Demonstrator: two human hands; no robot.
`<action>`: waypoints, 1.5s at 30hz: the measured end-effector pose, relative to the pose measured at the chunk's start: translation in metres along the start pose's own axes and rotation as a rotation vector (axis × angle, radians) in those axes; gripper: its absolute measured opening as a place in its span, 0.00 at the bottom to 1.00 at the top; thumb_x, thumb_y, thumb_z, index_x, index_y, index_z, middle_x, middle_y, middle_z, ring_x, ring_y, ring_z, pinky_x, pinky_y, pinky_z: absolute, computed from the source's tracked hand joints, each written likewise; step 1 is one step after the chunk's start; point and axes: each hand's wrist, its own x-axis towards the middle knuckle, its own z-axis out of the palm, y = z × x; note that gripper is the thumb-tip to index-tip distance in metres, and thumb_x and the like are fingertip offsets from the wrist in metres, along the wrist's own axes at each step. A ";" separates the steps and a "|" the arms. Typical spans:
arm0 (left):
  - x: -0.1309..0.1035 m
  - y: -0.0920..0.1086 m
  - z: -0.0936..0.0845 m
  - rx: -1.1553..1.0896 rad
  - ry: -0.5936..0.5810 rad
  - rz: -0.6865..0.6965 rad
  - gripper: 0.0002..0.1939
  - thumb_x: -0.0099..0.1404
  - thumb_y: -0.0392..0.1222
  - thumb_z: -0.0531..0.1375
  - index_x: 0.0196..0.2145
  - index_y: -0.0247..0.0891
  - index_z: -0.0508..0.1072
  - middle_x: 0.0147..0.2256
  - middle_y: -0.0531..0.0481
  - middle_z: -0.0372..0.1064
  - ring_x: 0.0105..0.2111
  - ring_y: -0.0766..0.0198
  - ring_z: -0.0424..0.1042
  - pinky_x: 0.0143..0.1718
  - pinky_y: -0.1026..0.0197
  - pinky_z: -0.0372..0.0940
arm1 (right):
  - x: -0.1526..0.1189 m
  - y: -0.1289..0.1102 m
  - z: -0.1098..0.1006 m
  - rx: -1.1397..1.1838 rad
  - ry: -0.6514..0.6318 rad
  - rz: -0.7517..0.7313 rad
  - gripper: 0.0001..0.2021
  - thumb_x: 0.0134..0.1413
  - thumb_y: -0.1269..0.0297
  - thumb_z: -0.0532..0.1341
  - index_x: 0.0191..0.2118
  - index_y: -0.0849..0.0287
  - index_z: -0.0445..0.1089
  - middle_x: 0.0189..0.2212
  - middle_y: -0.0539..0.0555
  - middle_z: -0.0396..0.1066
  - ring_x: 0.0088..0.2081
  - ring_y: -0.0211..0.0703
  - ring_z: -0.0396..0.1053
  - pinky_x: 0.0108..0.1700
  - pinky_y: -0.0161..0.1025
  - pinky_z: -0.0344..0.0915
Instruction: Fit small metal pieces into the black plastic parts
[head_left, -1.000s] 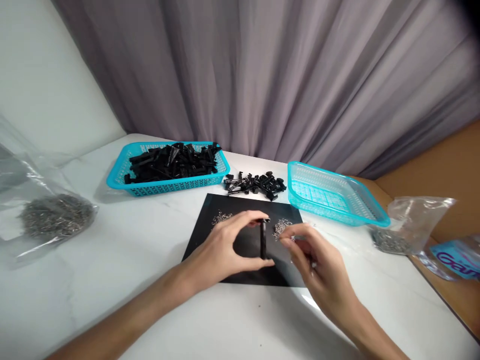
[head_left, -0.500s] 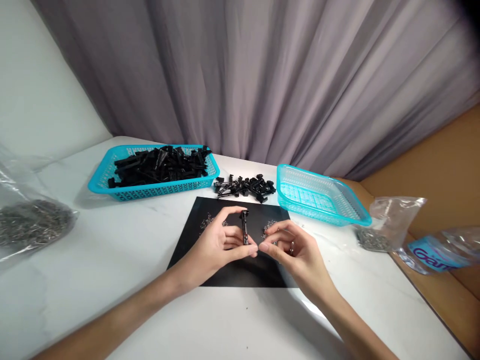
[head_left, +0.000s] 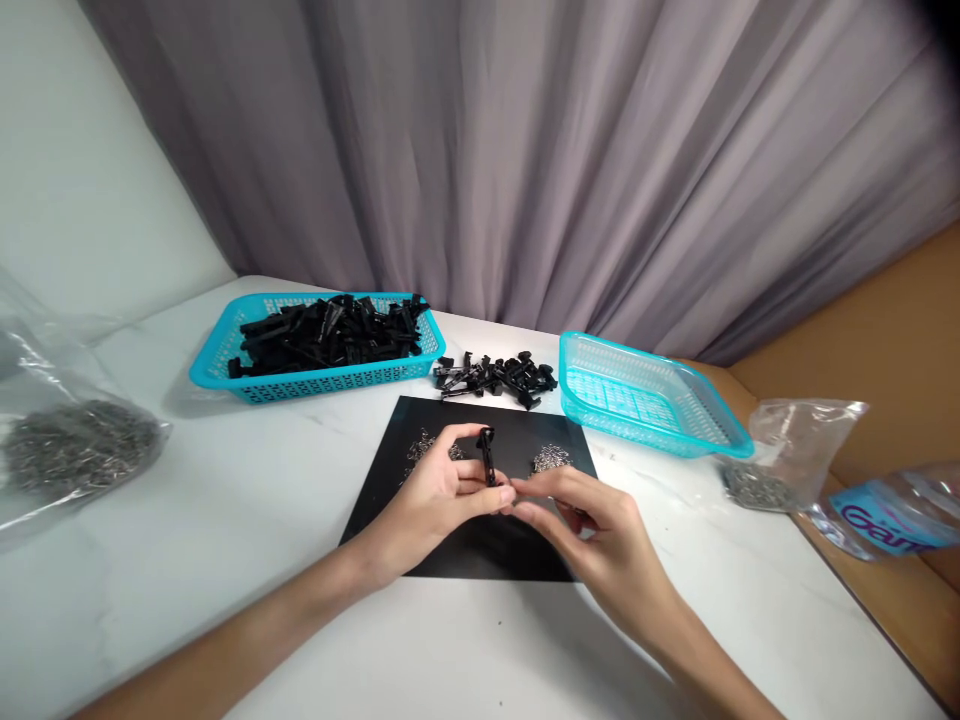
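Observation:
Upright between the thumb and fingers of my left hand (head_left: 442, 492) is a slim black plastic part (head_left: 487, 458). My right hand (head_left: 592, 515) is pinched at the lower end of that part, and whatever its fingertips hold is too small to make out. Both hands are over a black mat (head_left: 480, 560). Small metal pieces lie in two heaps on the mat, one heap (head_left: 552, 458) behind my right hand and the other (head_left: 421, 445) behind my left hand, partly covered by it.
A blue basket (head_left: 322, 382) full of black parts stands at the back left, with a loose pile (head_left: 499, 376) beside it. An empty turquoise basket (head_left: 652, 432) is at the back right. Bags of metal pieces (head_left: 82, 445) (head_left: 761, 485) and a bottle (head_left: 885, 515) flank them.
My right hand's fingers have closed together and moved left and slightly down to the lower end of the black part. The whole view has shifted slightly.

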 end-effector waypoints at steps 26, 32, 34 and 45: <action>-0.005 0.006 -0.014 0.887 0.086 0.701 0.34 0.59 0.38 0.71 0.61 0.48 0.67 0.59 0.48 0.72 0.57 0.54 0.73 0.61 0.49 0.68 | 0.001 -0.009 0.007 0.231 -0.004 0.099 0.11 0.63 0.55 0.66 0.35 0.56 0.79 0.33 0.53 0.73 0.29 0.37 0.61 0.28 0.36 0.55; -0.005 0.007 -0.014 0.932 0.077 0.740 0.33 0.62 0.40 0.70 0.62 0.47 0.66 0.59 0.47 0.71 0.58 0.54 0.73 0.62 0.48 0.69 | 0.001 -0.009 0.005 0.250 0.017 0.128 0.10 0.61 0.54 0.67 0.35 0.55 0.81 0.34 0.54 0.73 0.30 0.38 0.63 0.29 0.37 0.56; -0.005 0.008 -0.015 0.938 0.069 0.766 0.33 0.62 0.41 0.70 0.62 0.48 0.66 0.59 0.47 0.71 0.58 0.55 0.72 0.62 0.49 0.68 | 0.000 -0.009 0.007 0.259 0.043 0.140 0.11 0.61 0.54 0.67 0.35 0.54 0.82 0.33 0.54 0.74 0.30 0.39 0.63 0.29 0.38 0.56; -0.004 0.010 -0.018 0.974 0.071 0.778 0.34 0.61 0.36 0.69 0.63 0.48 0.65 0.59 0.48 0.71 0.58 0.53 0.72 0.62 0.48 0.68 | 0.001 -0.009 0.002 0.214 -0.033 0.099 0.07 0.60 0.56 0.69 0.37 0.51 0.83 0.31 0.52 0.70 0.30 0.38 0.63 0.28 0.36 0.58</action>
